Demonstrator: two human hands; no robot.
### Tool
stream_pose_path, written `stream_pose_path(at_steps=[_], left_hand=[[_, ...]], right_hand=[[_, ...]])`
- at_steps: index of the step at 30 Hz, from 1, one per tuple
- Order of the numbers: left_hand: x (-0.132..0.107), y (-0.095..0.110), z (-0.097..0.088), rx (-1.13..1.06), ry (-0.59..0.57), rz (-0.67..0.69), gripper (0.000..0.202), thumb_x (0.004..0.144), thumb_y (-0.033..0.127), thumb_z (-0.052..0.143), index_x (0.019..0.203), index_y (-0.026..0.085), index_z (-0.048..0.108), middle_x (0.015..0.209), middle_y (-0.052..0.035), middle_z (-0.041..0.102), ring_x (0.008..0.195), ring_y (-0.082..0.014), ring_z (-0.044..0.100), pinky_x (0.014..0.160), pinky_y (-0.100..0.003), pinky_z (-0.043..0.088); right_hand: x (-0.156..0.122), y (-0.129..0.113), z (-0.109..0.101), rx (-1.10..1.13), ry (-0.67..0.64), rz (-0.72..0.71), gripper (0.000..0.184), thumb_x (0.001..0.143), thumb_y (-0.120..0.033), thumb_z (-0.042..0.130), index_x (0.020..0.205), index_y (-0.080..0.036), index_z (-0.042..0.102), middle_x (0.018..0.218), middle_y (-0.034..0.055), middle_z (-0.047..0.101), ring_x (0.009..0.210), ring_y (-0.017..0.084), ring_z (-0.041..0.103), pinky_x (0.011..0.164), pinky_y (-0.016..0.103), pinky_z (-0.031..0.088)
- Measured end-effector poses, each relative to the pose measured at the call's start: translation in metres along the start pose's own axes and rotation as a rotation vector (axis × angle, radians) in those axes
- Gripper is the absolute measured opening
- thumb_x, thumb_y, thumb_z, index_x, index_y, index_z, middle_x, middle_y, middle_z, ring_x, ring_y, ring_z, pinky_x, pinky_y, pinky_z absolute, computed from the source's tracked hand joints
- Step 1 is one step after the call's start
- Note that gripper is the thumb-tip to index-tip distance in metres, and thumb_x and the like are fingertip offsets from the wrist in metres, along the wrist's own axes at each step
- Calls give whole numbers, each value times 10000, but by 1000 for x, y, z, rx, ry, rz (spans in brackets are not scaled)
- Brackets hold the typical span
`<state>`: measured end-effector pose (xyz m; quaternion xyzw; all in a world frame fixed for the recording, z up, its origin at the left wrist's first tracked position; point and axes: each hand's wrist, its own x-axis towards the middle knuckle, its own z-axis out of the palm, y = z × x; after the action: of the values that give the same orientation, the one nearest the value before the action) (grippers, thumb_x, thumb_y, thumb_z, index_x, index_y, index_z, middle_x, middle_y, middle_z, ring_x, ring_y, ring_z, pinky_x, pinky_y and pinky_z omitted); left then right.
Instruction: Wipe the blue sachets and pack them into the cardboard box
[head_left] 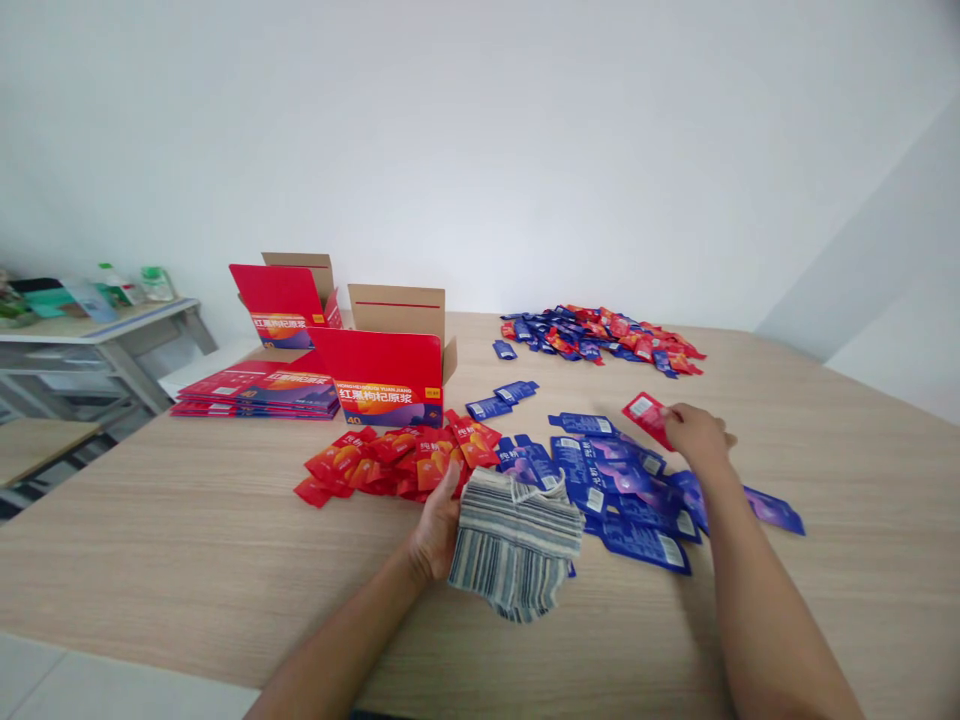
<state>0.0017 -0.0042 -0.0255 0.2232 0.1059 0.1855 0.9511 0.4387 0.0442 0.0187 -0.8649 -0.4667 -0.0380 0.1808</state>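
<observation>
My left hand (436,525) is closed on the left edge of a folded striped cloth (517,545) in grey, blue and cream, held over the front of the table. Between the fingers of my right hand (699,437) is a red sachet (646,418) with a white barcode label, raised above the blue ones. Blue sachets (619,480) lie spread and overlapping beneath my right hand and beyond the cloth. Just past my left hand is a pile of red sachets (405,460). Part of the blue sachets is hidden by the cloth and my right forearm.
An opened red carton (382,375) stands behind the red pile, with another open carton (281,305) farther back. Flattened cartons (255,388) are stacked at left. A mixed heap of red and blue sachets (600,335) lies near the wall. A side desk (97,330) holds bottles.
</observation>
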Motion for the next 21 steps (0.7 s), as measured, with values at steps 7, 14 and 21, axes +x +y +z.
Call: stream_pose_path(at_steps=[7, 14, 21], left_hand=[[0, 2, 5, -24, -47, 35, 988, 762, 914, 429, 1320, 128, 644, 1263, -206, 707, 1264, -422, 602, 1128, -572, 332], [4, -2, 7, -110, 76, 182, 728, 848, 781, 498, 1148, 152, 710, 1111, -152, 748, 1131, -381, 672, 1080, -534, 413], [7, -1, 4, -133, 237, 340, 542, 913, 582, 572, 1194, 132, 686, 1079, -137, 751, 1085, -332, 702, 1043, -487, 480]], right_hand=[[-48, -77, -54, 522, -213, -638, 430, 1014, -512, 377, 1053, -185, 653, 837, 62, 653, 767, 219, 606, 713, 314, 507], [-165, -181, -62, 457, -487, -1322, 300, 1069, -269, 404, 1023, -198, 692, 981, 60, 636, 972, 199, 601, 905, 339, 482], [-204, -205, -26, 47, 115, -1083, 329, 981, -297, 612, 1278, -160, 654, 1203, 198, 650, 1077, 350, 590, 905, 522, 489]])
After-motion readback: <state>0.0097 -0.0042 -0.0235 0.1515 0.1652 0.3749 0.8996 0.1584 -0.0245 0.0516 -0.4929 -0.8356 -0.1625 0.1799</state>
